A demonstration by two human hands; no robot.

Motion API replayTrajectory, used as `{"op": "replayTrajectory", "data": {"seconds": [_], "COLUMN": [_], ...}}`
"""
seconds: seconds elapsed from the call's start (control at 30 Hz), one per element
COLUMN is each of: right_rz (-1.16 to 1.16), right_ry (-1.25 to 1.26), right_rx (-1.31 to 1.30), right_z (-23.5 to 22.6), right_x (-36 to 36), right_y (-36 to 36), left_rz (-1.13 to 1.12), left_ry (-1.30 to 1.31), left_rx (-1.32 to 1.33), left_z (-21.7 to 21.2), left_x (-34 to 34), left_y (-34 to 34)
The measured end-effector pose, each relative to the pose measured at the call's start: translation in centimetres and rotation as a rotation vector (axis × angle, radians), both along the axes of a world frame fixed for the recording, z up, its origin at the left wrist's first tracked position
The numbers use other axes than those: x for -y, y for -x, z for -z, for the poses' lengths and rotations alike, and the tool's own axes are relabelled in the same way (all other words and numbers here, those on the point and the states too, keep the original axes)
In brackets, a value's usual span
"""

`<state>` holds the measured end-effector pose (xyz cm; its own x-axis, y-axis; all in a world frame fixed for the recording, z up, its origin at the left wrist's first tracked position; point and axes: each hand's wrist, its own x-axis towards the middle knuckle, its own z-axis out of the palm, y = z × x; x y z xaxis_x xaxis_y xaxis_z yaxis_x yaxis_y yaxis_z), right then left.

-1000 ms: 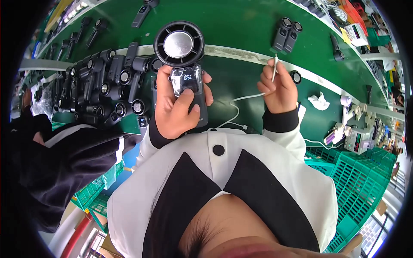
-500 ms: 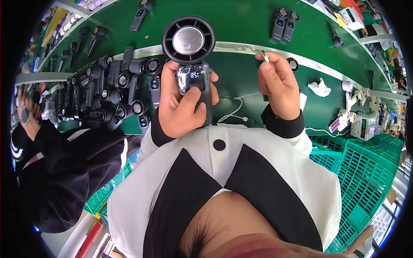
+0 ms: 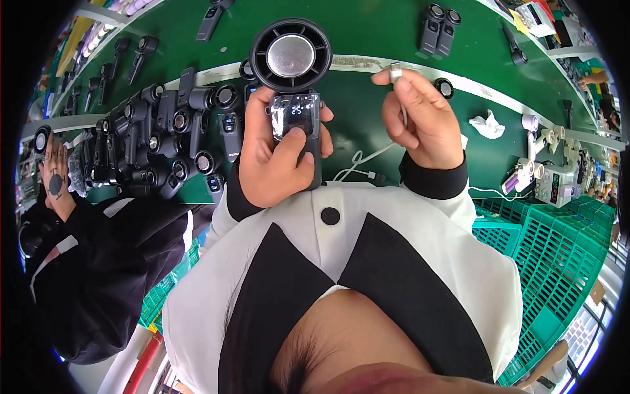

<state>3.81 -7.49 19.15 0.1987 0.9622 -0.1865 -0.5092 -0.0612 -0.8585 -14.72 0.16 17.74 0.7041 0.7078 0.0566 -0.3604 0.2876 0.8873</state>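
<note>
My left hand grips a black hand-held fan by its handle, thumb resting just under a small lit display on the handle. The round fan head with a silver centre points up at the camera, above the green bench. My right hand pinches the silver plug of a white cable between thumb and forefinger, a little to the right of the fan. The cable trails down onto the bench between my wrists.
A heap of several black fans lies at the left. Two more fans stand at the back. A crumpled white tissue and small devices sit at the right. Green crates stand lower right. Another person in black is at my left.
Both hands have risen toward the camera with the fan and the plug. The right hand moved closer to the fan and turned, the plug now pointing up.
</note>
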Motion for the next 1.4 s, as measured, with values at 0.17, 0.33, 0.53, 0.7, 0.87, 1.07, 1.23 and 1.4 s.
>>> {"op": "replayTrajectory", "data": {"seconds": [0.17, 0.33, 0.53, 0.7, 0.87, 1.07, 1.23, 1.4], "right_rz": [0.046, 0.123, 0.153, 0.104, 0.085, 0.154, 0.134, 0.132], "right_ry": [-0.118, -0.074, 0.022, 0.094, 0.102, -0.030, -0.245, -0.273], "right_rx": [0.021, 0.113, 0.185, 0.175, 0.161, 0.138, 0.118, 0.232], "right_z": [0.7, 0.9, 0.9, 0.9, 1.2, 2.6, 3.7, 3.2], "right_x": [-0.3, -0.9, -1.8, -2.4, -2.6, -3.1, -3.6, -3.3], "right_y": [-0.4, 0.1, 0.3, 0.7, 1.2, 1.3, 1.7, 1.6], "left_rz": [0.011, 0.010, 0.030, 0.021, 0.013, 0.053, 0.144, 0.196], "left_ry": [-0.005, -0.016, -0.010, 0.014, 0.036, 0.073, 0.099, 0.139], "left_rx": [-0.023, -0.075, -0.068, -0.060, -0.079, -0.089, -0.093, -0.114], "left_z": [0.0, 0.0, 0.3, 0.4, 0.3, 0.3, 0.4, 0.5], "left_x": [-0.1, -0.1, -0.2, -0.1, -0.1, -0.1, -0.2, 0.0], "left_y": [-0.3, -0.6, -1.0, -1.1, -1.3, -1.3, -1.4, -1.2]}}
